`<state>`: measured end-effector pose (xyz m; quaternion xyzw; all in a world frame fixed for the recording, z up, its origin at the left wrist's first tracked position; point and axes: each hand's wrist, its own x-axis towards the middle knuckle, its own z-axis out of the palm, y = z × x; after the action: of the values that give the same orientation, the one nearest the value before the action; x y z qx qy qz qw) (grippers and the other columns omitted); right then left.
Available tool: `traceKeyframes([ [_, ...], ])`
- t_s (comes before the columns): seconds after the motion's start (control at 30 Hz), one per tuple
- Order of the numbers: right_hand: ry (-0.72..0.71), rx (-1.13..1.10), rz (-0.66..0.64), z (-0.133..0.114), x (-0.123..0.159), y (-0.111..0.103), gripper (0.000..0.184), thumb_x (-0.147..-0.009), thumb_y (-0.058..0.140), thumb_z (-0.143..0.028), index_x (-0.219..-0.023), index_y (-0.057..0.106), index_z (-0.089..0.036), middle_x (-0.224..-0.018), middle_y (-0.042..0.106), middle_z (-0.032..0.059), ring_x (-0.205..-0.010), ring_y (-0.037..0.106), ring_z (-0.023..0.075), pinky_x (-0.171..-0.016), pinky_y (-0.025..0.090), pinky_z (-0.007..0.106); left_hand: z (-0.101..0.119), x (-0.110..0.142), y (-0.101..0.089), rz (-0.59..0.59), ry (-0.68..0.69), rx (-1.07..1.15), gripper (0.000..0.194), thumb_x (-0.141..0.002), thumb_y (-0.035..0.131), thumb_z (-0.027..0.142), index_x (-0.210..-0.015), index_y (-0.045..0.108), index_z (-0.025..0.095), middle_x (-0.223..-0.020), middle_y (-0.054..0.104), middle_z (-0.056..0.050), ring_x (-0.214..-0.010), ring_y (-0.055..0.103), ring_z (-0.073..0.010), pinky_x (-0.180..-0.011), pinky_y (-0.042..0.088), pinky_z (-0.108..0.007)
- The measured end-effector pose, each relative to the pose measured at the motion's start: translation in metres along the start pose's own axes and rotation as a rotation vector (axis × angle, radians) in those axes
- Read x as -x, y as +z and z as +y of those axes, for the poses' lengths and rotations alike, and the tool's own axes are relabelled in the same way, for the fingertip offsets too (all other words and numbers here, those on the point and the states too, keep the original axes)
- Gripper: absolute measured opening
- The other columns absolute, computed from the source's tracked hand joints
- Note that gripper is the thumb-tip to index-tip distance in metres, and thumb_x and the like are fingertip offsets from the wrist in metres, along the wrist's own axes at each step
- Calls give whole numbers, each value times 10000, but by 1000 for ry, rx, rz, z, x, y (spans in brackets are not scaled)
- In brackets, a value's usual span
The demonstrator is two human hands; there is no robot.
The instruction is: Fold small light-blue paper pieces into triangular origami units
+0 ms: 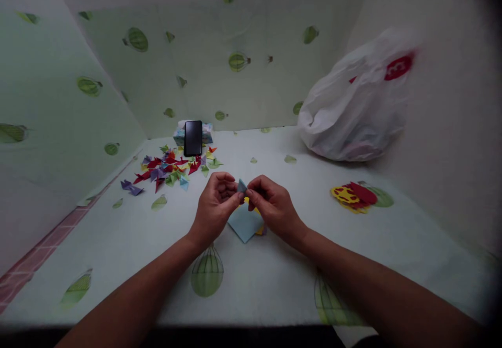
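Blue folded paper (pixel 242 186) is pinched between the fingers of the left hand (pixel 216 204) and right hand (pixel 276 206), above paper squares (pixel 244 226) on the desk (pixel 270 295). It should be feather-light, crisp but easily creased or torn, best held softly by its edges. Beyond, yellow and red cutouts (pixel 347 195) lie right, paper birds (pixel 156 174) left; farther, a phone (pixel 193 138) leans against a tissue box (pixel 207 134), opposite a plastic bag (pixel 349 112).

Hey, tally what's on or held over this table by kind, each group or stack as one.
Phone: 1
Patterned pack: 1
Plastic bag: 1
Group of folded paper shapes: 1
Stack of paper sheets: 1
Group of red and yellow cutouts: 1
Held folded blue piece: 1
Total: 7
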<state>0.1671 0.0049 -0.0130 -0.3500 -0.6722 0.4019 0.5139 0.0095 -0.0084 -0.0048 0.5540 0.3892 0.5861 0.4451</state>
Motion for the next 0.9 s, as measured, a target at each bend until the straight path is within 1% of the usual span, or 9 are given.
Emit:
traceKeyframes([
  [0.1, 15, -56, -3, 1, 1, 1, 119, -888, 608, -269, -810, 574, -185, -684, 588, -17, -576, 576, 113, -558, 445, 254, 0, 0, 0, -15, 21, -33, 240, -746, 792, 232, -867, 592, 179, -787, 640, 27, -697, 646, -97, -675, 551, -216],
  [0.2, 54, -124, -8, 3, 1, 1, 132, -878, 634, -291, -815, 583, -187, -665, 592, -19, -582, 583, 121, -575, 455, 264, -1, 1, -3, -26, 37, -118, 199, -768, 784, 268, -872, 647, 168, -814, 670, -3, -736, 650, -118, -704, 550, -238],
  [0.3, 86, -196, -2, 4, 1, 2, 136, -878, 640, -298, -814, 594, -186, -637, 591, -26, -588, 586, 124, -608, 471, 274, 0, 1, -5, -27, 103, -252, 144, -806, 752, 272, -867, 671, 169, -834, 671, -19, -748, 636, -130, -702, 532, -253],
  [0.43, 108, -238, -23, 2, 1, 2, 136, -859, 672, -308, -848, 606, -189, -674, 602, -28, -598, 593, 119, -612, 482, 273, 2, 2, -5, -21, 207, -413, 65, -851, 687, 223, -820, 655, 175, -823, 647, -23, -734, 606, -129, -675, 500, -251],
  [0.57, 89, -245, -33, 1, 0, 1, 132, -833, 708, -302, -853, 636, -193, -777, 625, -11, -637, 608, 117, -635, 504, 279, 3, 5, -3, -22, 298, -495, 81, -849, 639, 155, -784, 602, 183, -807, 624, -12, -728, 596, -124, -669, 493, -241],
  [0.67, 98, -267, -18, 2, 0, 2, 102, -838, 704, -285, -838, 646, -202, -716, 619, -25, -623, 598, 118, -634, 495, 279, 2, 7, -2, 6, 289, -485, 54, -854, 642, 157, -845, 599, 188, -806, 628, -1, -707, 596, -114, -671, 497, -233],
  [0.77, 123, -337, -17, 5, 1, 3, 88, -838, 706, -272, -847, 647, -207, -647, 615, -40, -593, 590, 116, -628, 488, 276, 3, 8, -1, 30, 267, -479, 104, -861, 651, 172, -962, 636, 191, -844, 653, -9, -731, 612, -116, -693, 501, -234],
  [0.83, 144, -375, -23, 6, 1, 3, 103, -838, 710, -279, -843, 637, -206, -625, 615, -44, -581, 592, 116, -627, 491, 276, 5, 7, -2, 10, 256, -492, 75, -873, 650, 200, -945, 665, 184, -847, 660, -21, -742, 616, -123, -680, 491, -234],
  [0.9, 161, -380, -30, 5, 0, 3, 144, -835, 719, -308, -829, 620, -203, -620, 612, -45, -575, 594, 117, -619, 494, 276, 6, 5, -3, -15, 236, -511, 65, -879, 646, 225, -846, 670, 175, -799, 647, -19, -706, 596, -120, -632, 463, -229],
])
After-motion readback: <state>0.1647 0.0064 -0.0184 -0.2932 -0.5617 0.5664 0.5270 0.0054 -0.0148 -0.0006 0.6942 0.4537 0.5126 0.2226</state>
